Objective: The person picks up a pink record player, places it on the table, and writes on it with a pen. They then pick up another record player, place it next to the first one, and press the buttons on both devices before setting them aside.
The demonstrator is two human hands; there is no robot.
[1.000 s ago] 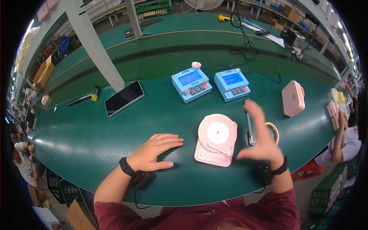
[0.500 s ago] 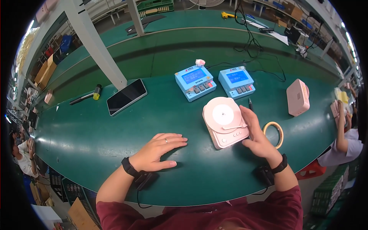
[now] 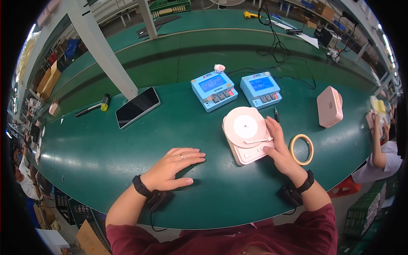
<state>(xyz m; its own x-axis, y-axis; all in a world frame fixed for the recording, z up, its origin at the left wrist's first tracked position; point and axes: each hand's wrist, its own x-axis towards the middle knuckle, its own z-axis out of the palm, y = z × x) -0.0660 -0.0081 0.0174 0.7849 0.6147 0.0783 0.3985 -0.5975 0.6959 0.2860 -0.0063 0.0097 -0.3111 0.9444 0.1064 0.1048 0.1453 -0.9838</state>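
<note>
A pink mini record player [image 3: 245,131] with a white-centred round platter and a small tonearm rests on the green table, slightly turned. Along its right side my right hand [image 3: 281,148] grips it, fingers against the edge and thumb on the small round buttons at the front. My left hand [image 3: 172,169] lies open on the tabletop to the left of the player, fingers stretched out, holding nothing. Just behind the player stand two light-blue boxes with lit screens and dark keys, one at the left [image 3: 214,91] and one at the right [image 3: 260,90].
A second pink player [image 3: 330,107] stands on its side at right. Nearby are a tape roll [image 3: 301,149] and a black pen [image 3: 276,114]. A phone [image 3: 138,108] and a hammer [image 3: 94,106] lie left, by a grey post [image 3: 102,49]. Another person [image 3: 382,153] works far right.
My right thumb has moved from the player's side edge up onto its front buttons. The left hand stays flat in place. The whole view has shifted slightly.
</note>
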